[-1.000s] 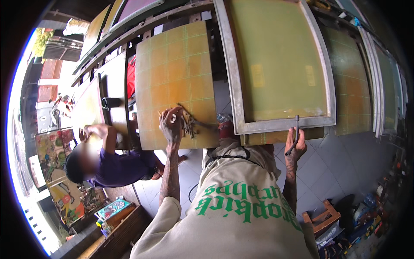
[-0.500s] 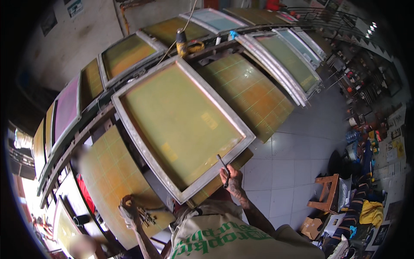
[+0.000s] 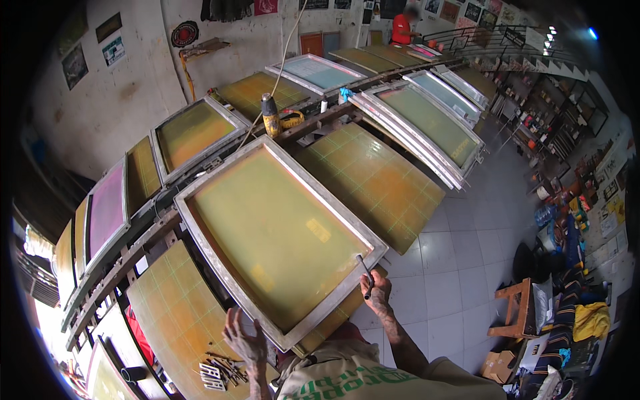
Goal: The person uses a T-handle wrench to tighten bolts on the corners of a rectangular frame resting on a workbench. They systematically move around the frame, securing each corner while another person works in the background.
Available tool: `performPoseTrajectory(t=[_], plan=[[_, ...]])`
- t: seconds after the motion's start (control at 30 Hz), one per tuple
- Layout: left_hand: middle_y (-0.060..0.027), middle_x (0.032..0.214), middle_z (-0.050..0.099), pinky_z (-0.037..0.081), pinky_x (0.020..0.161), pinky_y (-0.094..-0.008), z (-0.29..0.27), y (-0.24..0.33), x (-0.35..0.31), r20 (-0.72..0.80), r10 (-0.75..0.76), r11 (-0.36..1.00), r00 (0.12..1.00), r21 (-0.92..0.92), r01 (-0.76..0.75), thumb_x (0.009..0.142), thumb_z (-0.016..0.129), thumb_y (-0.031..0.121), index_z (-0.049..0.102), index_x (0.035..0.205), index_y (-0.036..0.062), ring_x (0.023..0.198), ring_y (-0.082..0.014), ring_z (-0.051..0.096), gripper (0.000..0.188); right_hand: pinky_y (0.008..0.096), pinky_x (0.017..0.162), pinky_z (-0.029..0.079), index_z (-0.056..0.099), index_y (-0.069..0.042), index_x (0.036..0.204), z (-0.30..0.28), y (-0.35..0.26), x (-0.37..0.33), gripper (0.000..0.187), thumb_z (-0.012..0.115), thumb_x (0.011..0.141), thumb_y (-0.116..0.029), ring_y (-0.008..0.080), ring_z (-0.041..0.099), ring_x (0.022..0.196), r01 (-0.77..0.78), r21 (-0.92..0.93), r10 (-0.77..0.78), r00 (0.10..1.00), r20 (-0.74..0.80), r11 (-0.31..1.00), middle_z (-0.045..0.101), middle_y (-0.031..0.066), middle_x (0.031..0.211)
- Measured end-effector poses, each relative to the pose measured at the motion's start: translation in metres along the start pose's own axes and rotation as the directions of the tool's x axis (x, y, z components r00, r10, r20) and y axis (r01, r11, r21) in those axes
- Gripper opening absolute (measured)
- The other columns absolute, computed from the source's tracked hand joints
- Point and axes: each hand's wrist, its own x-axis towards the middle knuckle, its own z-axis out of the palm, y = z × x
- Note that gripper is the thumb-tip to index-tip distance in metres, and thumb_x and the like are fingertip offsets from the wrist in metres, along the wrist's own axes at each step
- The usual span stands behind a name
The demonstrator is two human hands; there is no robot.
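Head view: the person's left hand [image 3: 245, 339] is nearest, its fingers spread, over the right edge of a gridded amber tabletop [image 3: 175, 300], close to the near right corner. Whether its fingertips touch the frame beside them, I cannot tell. Just left of that hand, near the tabletop's near edge, lies a loose pile of small hardware [image 3: 231, 375], dark rods and paler pieces too small to tell apart. The right hand [image 3: 377, 293] is curled around a dark wrench [image 3: 367, 279], which slants up out of the grip with its upper end at the near right corner of a large framed screen [image 3: 280, 230]; contact there is unclear. This screen has a grey frame and a yellow-green mesh, and sits at an angle between the gridded tabletop and a second gridded board [image 3: 373, 180] on the right. A reddish wooden stool [image 3: 513, 310] stands on the pale tiled floor [image 3: 433, 280], well to the right. Past the screen's far corner, a yellow and black tool [image 3: 270, 117] stands upright. Farther right lie stacked frames [image 3: 423, 127], and beyond them a person in red [image 3: 401, 30] stands near the far wall.
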Motion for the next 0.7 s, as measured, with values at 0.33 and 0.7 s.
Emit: performPoseTrajectory(t=[0.33,0.7], plan=[[-0.0226,0.158,0.029,0.021,0.118,-0.0572,0.050,0.034,-0.014,0.120,-0.004,0.997,0.993,-0.078,0.013,0.097,0.059,0.035,0.042,0.147,0.0072,0.147,-0.0467,0.020,0.060,0.0428,0.060,0.052,0.064,-0.007,0.087,-0.024,0.019,0.057,0.016,0.074,0.085,-0.019,0.0361,0.068,0.068,0.022,-0.197,-0.024,1.000,-0.007,0.980,0.067,0.0142,0.072],[-0.0238,0.162,0.021,0.014,0.121,-0.0563,0.058,0.037,-0.021,0.201,-0.037,0.999,0.979,-0.018,0.042,0.102,0.047,0.045,0.031,0.153,0.0036,0.151,-0.0460,0.012,0.068,0.0450,0.056,0.049,0.061,-0.006,0.090,-0.042,0.043,0.099,0.019,0.073,0.087,-0.021,0.0371,0.065,0.064,0.187,-0.120,-0.194,0.980,-0.044,0.975,0.063,0.0144,0.069]])
